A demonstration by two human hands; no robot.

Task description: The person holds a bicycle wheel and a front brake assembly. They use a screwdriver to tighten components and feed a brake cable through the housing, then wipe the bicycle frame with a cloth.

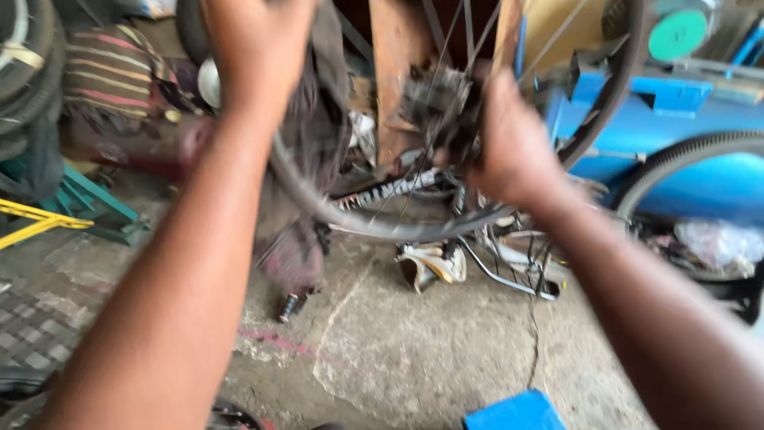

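Over a cracked concrete floor (pixel 414 350), a bare bicycle wheel is held up in front of the person, both arms stretched forward. At far left, stacked tyres (pixel 28 72) and a striped cloth bundle (pixel 115 68) sit beside a green metal stand (pixel 95 203), out of the way of the work. The left hand (pixel 255 40) reaches to the top of the picture and appears closed over the upper part of the wheel rim (pixel 382 227), though its fingers run out of view, so the exact grip cannot be told. Held there, it seems to steady the wheel upright. Toward the middle, thin spokes (pixel 458 48) fan from the hub (pixel 442 103), and the right hand (pixel 513 139) is curled around that hub, fingers wrapped tight, probably carrying the wheel's weight at its centre. Below lie scattered bicycle parts (pixel 477 259). At right stands a blue cart (pixel 692 151) with another tyre (pixel 684 159) leaning against it.
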